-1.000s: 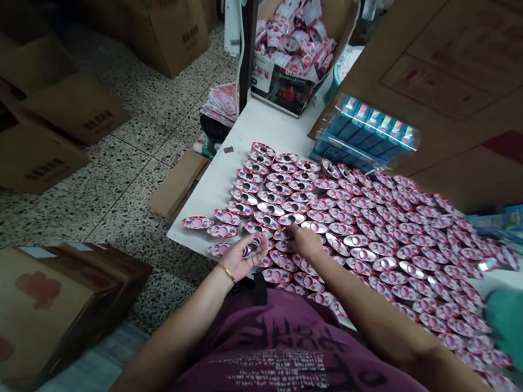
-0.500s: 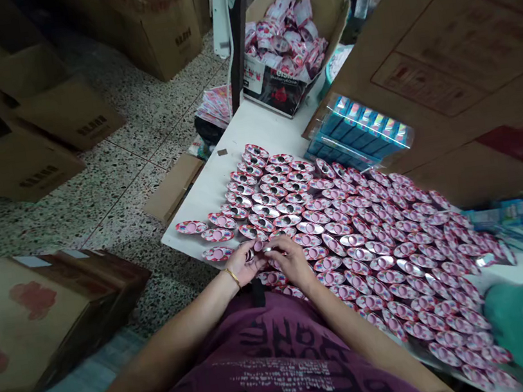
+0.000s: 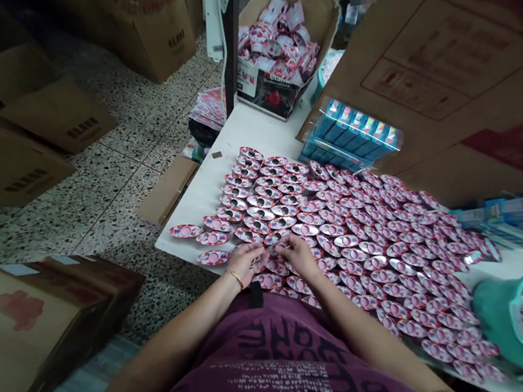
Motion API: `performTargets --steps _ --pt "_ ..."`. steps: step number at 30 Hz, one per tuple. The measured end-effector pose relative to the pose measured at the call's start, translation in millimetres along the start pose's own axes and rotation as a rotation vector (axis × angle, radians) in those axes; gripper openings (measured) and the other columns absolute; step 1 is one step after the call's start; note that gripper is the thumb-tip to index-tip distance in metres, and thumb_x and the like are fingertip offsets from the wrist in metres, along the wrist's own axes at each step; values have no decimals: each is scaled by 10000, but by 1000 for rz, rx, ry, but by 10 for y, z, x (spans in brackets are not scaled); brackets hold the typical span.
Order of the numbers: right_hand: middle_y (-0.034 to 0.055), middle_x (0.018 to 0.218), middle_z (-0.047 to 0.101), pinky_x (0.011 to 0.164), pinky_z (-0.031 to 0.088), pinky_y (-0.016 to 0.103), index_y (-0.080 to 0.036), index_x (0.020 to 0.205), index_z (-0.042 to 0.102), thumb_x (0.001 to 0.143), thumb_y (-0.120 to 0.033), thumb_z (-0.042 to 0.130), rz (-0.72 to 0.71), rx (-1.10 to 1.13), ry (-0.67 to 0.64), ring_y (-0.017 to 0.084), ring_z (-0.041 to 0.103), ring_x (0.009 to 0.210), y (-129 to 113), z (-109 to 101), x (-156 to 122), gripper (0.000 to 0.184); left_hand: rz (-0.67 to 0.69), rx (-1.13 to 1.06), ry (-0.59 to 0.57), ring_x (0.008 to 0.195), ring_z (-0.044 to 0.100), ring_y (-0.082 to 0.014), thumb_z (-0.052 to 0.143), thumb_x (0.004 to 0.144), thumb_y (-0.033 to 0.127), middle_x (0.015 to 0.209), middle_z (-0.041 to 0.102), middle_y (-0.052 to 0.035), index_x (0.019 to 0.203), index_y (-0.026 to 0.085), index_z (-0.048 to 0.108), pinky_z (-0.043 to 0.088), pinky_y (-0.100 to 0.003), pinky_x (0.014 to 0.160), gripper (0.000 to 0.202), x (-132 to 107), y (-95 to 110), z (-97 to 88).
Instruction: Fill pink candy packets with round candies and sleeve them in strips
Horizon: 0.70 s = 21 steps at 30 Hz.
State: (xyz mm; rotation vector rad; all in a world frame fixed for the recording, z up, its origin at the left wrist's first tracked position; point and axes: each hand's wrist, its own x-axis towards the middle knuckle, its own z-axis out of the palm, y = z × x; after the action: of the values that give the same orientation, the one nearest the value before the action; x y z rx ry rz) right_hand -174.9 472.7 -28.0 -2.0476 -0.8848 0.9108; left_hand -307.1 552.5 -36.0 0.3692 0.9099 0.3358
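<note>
My left hand [image 3: 246, 264] is near the table's front edge, its fingers curled round something small and pinkish that I cannot make out. Close beside it, my right hand [image 3: 298, 256] has its fingertips pinched together over the packs, and what they hold is hidden. Rows of small printed packs [image 3: 310, 217] with red-and-pink oval tops cover the white table [image 3: 228, 137]. Some ovals show a dark round hole [image 3: 261, 212], others a pink round disc in the middle. A few packs [image 3: 186, 231] stand apart at the left corner.
A carton of pink packets [image 3: 271, 94] stands at the table's far end. Blue boxes in clear plastic [image 3: 355, 134] lie beside a large cardboard box [image 3: 458, 71]. At right is a green bucket [image 3: 496, 312] of small shiny pieces. More cartons [image 3: 49, 316] stand left.
My right hand has moved slightly apart from my left and lower over the packs; a shiny bit between the fingertips no longer shows. The whole view has shifted slightly.
</note>
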Motion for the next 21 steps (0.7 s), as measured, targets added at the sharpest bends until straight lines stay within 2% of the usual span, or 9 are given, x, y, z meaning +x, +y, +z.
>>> performTargets --steps 4,6,9,13,17,19,21 --pt "26 749 609 666 396 232 -171 726 579 718 -213 501 -28 -536 91 136 558 707 -69 -167 329 89 13 -67 -8 703 626 -143 626 667 92 728 642 -70 804 108 578 514 -267 690 146 -20 111 -106" --pt "57 846 619 694 388 231 -165 789 593 710 -194 520 -14 -746 49 150 567 788 -127 -162 470 112 26 -89 -1 722 629 -148 619 677 97 738 645 -71 820 108 579 518 -265 696 149 -46 152 -142" --pt "93 890 621 675 401 250 -157 876 587 690 -227 566 55 -941 -56 189 580 824 -197 -89 602 200 31 -108 19 717 632 -147 610 689 101 733 645 -71 830 109 577 522 -256 683 145 -91 191 -167" --pt "125 962 608 669 419 282 -171 967 567 647 -319 630 180 -1038 -136 234 578 882 -260 -60 724 359 25 -131 -12 734 633 -159 609 695 112 761 645 -83 852 110 577 524 -256 667 160 -133 224 -171" --pt "131 1002 596 685 414 273 -171 976 571 541 -359 716 196 -1045 -221 236 565 917 -297 -156 853 495 -11 -146 -77 785 628 -180 600 704 118 800 646 -98 859 105 584 523 -274 697 156 -121 235 -161" --pt "127 984 601 674 410 266 -167 965 577 524 -342 731 187 -1037 -213 229 568 896 -305 -209 854 499 -20 -179 -100 814 623 -185 585 713 111 823 646 -108 864 98 586 514 -292 742 152 -88 229 -157" --pt "91 911 620 657 405 257 -179 914 592 554 -333 717 145 -959 -190 206 574 842 -317 -229 774 411 -37 -217 -106 836 619 -190 574 718 109 852 645 -117 884 94 584 502 -316 780 166 -41 220 -151"
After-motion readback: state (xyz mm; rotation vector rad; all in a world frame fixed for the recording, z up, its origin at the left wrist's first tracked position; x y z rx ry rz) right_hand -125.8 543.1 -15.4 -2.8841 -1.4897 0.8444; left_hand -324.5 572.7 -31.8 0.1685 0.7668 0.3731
